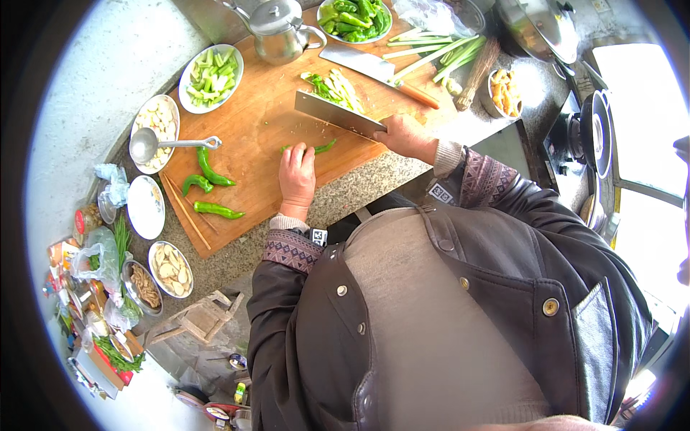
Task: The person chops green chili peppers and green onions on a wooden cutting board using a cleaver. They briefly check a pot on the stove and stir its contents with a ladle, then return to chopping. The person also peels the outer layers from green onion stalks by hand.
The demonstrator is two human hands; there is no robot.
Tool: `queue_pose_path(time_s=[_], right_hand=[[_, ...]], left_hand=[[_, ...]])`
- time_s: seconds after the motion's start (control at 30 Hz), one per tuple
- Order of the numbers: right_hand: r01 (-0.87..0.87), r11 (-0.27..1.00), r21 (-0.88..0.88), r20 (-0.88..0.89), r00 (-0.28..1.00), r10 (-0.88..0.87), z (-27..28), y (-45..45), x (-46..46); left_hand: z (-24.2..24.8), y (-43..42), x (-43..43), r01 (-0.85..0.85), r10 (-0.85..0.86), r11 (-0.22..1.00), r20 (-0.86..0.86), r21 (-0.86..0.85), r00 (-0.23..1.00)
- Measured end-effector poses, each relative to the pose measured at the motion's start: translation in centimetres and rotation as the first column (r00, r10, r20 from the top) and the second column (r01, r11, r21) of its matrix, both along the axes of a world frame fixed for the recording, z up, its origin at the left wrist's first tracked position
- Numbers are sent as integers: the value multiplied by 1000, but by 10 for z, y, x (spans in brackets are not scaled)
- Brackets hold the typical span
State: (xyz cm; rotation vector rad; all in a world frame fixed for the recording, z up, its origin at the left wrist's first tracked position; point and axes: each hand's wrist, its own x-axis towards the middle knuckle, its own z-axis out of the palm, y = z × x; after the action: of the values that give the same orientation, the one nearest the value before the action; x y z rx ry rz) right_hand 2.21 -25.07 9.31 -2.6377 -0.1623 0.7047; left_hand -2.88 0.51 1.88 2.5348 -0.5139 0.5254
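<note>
A cleaver (337,114) is in my right hand (407,137), its wide blade over the wooden cutting board (259,121). Under the fingers of my left hand (298,175) lies a green pepper (326,146), pressed against the board and partly hidden. Beyond the blade is a pile of sliced green pepper (337,89). A second cleaver (377,73) with a wooden handle rests behind that pile. To the left, three whole green peppers (218,210) are on the board near a pair of wooden chopsticks (186,213).
Along the left stand a plate of chopped green stalks (213,78), a bowl under a ladle (144,145), a white plate (145,207) and a plate of pale slices (171,269). At the back are a metal kettle (277,32), a plate of peppers (356,21) and green stems (458,54).
</note>
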Motion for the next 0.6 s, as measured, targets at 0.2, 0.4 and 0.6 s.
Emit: queue_pose_path(time_s=[0.2, 0.4, 0.6], right_hand=[[-57, 997, 46, 10, 998, 56, 21, 11, -6], [-160, 987, -20, -70, 985, 158, 54, 34, -18], [-237, 969, -75, -92, 969, 230, 57, 46, -16]], left_hand=[[-8, 3, -13, 12, -10, 999, 59, -37, 998], [-12, 0, -14, -27, 33, 997, 82, -78, 996], [-16, 0, -14, -54, 62, 991, 67, -123, 996]])
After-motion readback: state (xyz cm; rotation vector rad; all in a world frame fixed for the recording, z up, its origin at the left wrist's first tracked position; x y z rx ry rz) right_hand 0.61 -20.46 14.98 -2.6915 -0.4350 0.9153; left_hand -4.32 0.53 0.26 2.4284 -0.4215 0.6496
